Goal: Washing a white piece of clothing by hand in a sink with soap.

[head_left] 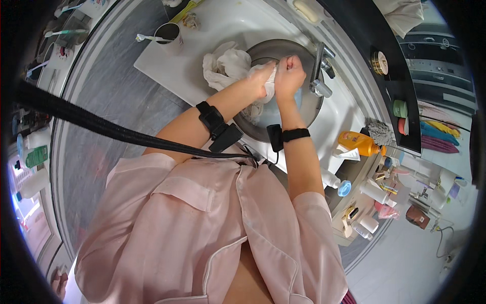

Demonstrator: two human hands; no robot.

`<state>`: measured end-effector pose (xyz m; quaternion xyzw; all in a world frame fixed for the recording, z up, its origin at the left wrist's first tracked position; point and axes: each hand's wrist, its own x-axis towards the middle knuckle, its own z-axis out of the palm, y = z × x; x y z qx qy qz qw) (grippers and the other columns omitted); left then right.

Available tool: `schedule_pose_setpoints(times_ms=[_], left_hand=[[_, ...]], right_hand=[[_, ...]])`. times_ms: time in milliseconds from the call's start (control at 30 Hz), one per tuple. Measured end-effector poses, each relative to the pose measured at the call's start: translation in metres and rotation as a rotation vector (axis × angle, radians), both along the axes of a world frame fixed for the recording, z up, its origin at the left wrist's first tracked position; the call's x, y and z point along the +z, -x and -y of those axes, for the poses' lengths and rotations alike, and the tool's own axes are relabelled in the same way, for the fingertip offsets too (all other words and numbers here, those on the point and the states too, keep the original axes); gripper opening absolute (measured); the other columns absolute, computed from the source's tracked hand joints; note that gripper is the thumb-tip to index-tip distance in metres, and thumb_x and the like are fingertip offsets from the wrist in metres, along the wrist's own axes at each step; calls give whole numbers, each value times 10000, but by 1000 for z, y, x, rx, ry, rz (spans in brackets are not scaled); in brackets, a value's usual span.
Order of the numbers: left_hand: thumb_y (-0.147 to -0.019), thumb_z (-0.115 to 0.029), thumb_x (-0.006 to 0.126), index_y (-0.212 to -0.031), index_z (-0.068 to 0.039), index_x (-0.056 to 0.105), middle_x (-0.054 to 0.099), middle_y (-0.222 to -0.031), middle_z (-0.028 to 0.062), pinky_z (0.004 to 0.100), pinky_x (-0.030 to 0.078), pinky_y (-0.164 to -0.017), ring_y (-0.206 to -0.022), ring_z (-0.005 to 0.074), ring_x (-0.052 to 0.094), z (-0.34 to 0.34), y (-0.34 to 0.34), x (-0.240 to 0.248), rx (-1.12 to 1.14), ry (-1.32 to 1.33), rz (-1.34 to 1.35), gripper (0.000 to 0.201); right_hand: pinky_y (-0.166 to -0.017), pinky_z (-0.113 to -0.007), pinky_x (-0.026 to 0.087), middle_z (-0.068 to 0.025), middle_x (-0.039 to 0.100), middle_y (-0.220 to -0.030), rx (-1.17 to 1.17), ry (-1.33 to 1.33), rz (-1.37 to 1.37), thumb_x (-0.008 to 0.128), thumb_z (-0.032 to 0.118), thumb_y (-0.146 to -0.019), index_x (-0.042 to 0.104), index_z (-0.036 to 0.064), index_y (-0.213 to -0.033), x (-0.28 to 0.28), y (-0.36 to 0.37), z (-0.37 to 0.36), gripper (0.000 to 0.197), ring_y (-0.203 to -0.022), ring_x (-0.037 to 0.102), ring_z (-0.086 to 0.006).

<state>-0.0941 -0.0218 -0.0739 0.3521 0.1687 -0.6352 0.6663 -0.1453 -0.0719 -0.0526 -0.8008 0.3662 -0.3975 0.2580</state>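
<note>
Both hands are over a round metal basin [316, 109] holding cloudy water, set in the white sink. My left hand [261, 80] is closed on a wet white cloth [226, 65]. Most of that cloth is bunched over the basin's left rim, and a fold of it hangs down into the water. Pressed up close beside the left, my right hand [290, 77] makes a fist on the same cloth, a strip of which shows between the two hands. How far the cloth runs inside the fingers is hidden.
A chrome faucet [321, 71] stands right of the basin. On the counter at left is a cup [169, 39] with a toothbrush. An orange bottle [357, 143] and a white tube [347, 153] lie at right. A soap bar [305, 10] sits at the back.
</note>
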Motion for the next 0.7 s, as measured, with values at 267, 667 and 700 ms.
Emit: schedule_pose_setpoints(times_ms=[267,667,700], left_hand=[[-871,-406,449,-825,-122,547,598,-759,41,321,463,-599,-685,178,586,-22,-26,-64,-179,265,690,304],[-901,-340,419,-908,-121,567,607,-835,44,329,485,-718,-774,185,593,-17,-11,-38,19,125,-56,264],[-898,-332,419,-933,-122,565,600,-822,44,326,485,-711,-767,184,592,-23,-18,-66,-25,365,340,257]], right_hand=[[-473,-381,413,-110,516,-531,154,-34,-15,615,165,-717,500,89,-621,14,7,-74,167,-486,523,-312],[-492,-414,433,-124,551,-560,-104,-102,-115,597,152,-722,517,85,-668,8,2,-39,118,-533,567,-326],[-492,-414,433,-124,551,-560,-107,-102,-112,597,152,-722,517,85,-668,16,5,-60,118,-533,567,-326]])
